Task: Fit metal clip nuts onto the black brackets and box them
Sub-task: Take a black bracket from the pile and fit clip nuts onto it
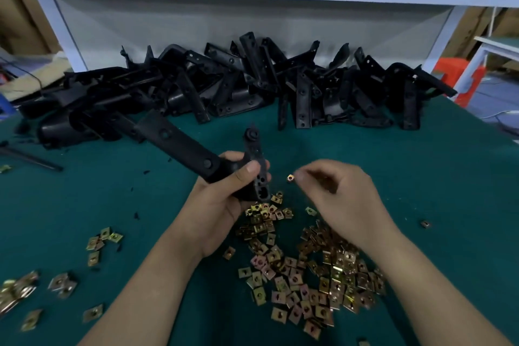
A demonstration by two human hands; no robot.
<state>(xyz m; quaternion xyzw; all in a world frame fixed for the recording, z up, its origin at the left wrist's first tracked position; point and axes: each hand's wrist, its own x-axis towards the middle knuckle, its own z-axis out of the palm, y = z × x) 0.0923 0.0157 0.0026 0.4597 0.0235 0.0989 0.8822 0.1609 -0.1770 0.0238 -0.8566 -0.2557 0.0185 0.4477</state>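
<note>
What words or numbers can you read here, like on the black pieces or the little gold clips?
None: no word, number, label or sign can be read anywhere.
The black bracket gripped by the left hand shows no marking.
The clip nut pinched by the right hand is too small and blurred to show any stamp.
The bracket pile and the loose clip nuts show no lettering either.

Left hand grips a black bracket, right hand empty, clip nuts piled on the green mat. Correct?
Not quite. Head view: the right hand pinches one clip nut. The rest holds: the left hand grips the black bracket; the nut pile lies on the green mat.
</note>
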